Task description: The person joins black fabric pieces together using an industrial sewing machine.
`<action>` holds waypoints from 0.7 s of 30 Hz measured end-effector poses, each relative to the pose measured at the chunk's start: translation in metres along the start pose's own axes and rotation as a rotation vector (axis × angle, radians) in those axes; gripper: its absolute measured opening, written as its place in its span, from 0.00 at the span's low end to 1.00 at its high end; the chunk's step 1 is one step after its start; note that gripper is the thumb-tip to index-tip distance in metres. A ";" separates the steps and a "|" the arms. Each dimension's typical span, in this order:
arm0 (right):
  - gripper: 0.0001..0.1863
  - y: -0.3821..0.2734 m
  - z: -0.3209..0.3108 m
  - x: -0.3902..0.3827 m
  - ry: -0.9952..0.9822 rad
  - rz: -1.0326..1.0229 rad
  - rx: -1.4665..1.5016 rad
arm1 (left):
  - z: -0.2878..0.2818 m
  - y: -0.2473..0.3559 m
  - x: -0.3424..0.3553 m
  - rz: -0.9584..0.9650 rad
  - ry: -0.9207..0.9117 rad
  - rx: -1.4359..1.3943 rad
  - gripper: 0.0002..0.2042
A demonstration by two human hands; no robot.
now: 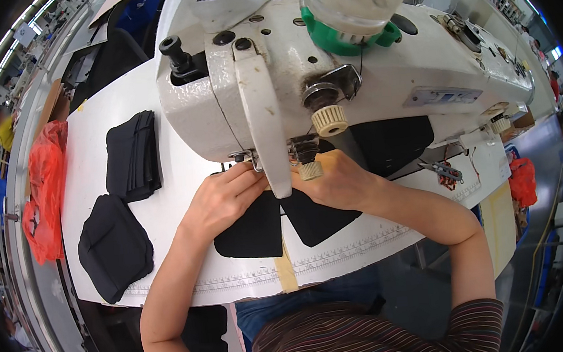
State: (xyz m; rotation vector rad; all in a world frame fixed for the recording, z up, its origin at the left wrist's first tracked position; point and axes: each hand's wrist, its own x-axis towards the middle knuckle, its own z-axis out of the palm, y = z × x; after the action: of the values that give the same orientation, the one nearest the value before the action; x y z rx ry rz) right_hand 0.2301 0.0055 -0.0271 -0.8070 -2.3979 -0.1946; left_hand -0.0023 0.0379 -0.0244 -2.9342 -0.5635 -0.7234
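Both my hands are at the needle area of a white sewing machine [191, 120], holding black fabric. My left hand [227, 197] has its fingers bent and pressed together on the left black fabric panel [249, 228]. On the other side of the white lever [263, 104], my right hand [335, 180] is closed on the right black fabric panel [318, 219]. The two panels spread apart toward me, with a narrow gap between them. The machine head and lever hide the needle, some fingertips and the far edges of the fabric.
Left on the white table lie a stack of folded black fabric [131, 158] and black fabric pieces [115, 245]. Another black piece [395, 144] lies under the machine arm, near thread snips [441, 171]. A measuring tape [347, 251] follows the front edge. Red plastic bags [48, 191] hang left.
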 end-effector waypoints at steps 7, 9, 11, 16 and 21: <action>0.03 0.000 0.000 -0.001 -0.024 -0.008 -0.077 | -0.001 0.007 -0.001 -0.073 -0.014 -0.059 0.15; 0.03 0.001 -0.001 0.001 -0.010 -0.021 -0.106 | -0.002 0.007 -0.003 -0.074 -0.030 -0.045 0.16; 0.03 0.001 0.000 0.001 -0.015 -0.014 -0.120 | -0.003 0.006 -0.001 -0.078 -0.038 -0.023 0.18; 0.04 0.002 -0.004 0.006 -0.030 -0.073 -0.214 | -0.010 0.002 0.003 -0.013 -0.001 0.033 0.14; 0.11 0.007 0.013 -0.004 -0.024 -0.022 -0.149 | -0.003 -0.003 0.004 -0.040 0.006 0.043 0.13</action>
State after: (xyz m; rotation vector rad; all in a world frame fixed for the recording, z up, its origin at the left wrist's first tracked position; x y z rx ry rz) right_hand 0.2303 0.0133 -0.0408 -0.8548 -2.4380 -0.3780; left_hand -0.0014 0.0420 -0.0194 -2.8879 -0.6308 -0.7144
